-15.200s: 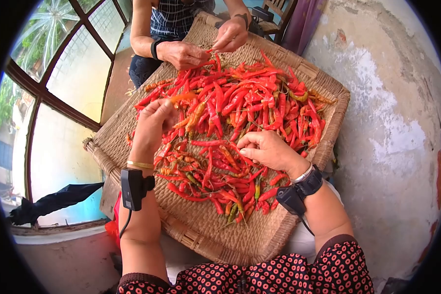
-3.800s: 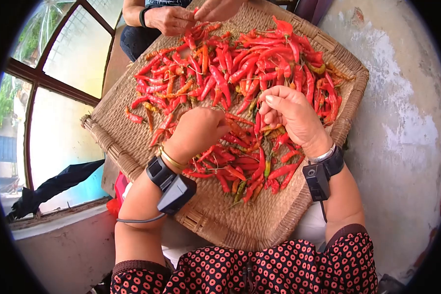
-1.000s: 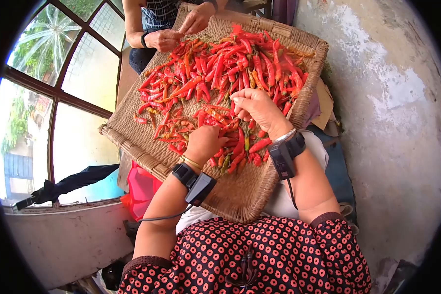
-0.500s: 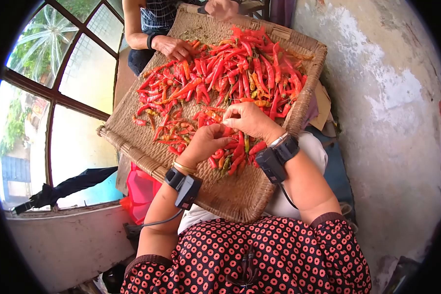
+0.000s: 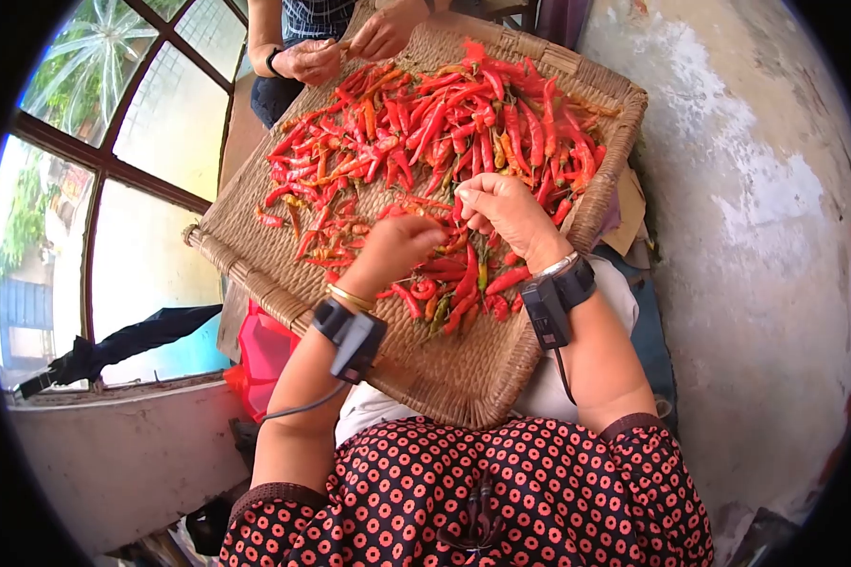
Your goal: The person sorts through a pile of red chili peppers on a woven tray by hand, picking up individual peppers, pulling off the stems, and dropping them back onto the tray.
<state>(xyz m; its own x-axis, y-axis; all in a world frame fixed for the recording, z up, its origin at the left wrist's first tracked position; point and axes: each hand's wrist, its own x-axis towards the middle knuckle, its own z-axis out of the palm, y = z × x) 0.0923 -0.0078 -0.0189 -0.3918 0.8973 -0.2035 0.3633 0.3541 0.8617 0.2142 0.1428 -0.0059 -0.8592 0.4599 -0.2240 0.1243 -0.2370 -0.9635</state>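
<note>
Right hand (image 5: 511, 210), thumb and fingertip together, over red chillies (image 5: 433, 128); left hand (image 5: 397, 248) too blurred to tell.

The left hand (image 5: 397, 250) was blurred; whether the right hand (image 5: 509, 213) pinched anything was unclear. Both hid some chillies (image 5: 435, 123). The top edge cropped a co-worker (image 5: 320, 21).

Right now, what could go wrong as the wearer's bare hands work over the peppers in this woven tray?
Pepper juice may irritate the skin: the left hand and right hand are ungloved, right among the red peppers.

A cable hangs from the left wrist device close to the woven tray; it could snag on the rim.

Some peppers lie near the right-hand rim, so a bump there might tip one out.
</note>
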